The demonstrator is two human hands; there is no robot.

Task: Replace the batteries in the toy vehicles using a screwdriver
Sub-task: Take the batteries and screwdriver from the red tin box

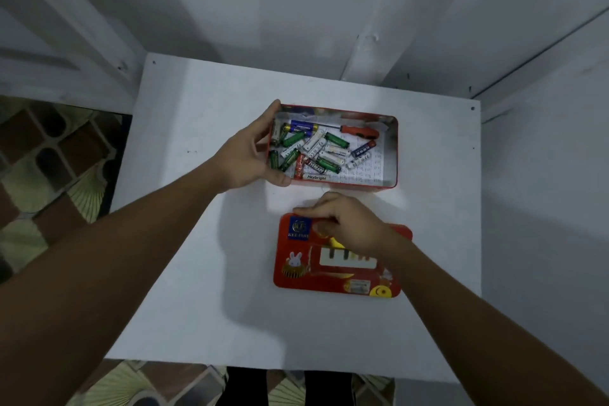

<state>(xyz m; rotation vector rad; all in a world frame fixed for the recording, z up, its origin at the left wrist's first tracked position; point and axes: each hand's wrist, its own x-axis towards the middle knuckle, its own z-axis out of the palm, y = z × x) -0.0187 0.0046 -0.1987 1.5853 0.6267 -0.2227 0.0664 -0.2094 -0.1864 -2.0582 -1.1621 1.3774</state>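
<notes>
An open red tin point(394, 155) sits on the white table point(197, 241) and holds several loose batteries point(313, 150) in green, white and blue. A red-handled screwdriver point(361, 131) lies along the tin's far side. My left hand point(250, 150) grips the tin's left end, thumb at the near corner and fingers at the far corner. The tin's red lid point(329, 269), printed with a rabbit and a bus, lies flat nearer to me. My right hand point(349, 224) rests on the lid's far edge with fingers curled on it. No toy vehicle is in view.
The small white table stands in a corner, with white walls point(329, 10) behind and to the right. A patterned tiled floor point(49, 158) shows on the left and below the table's near edge.
</notes>
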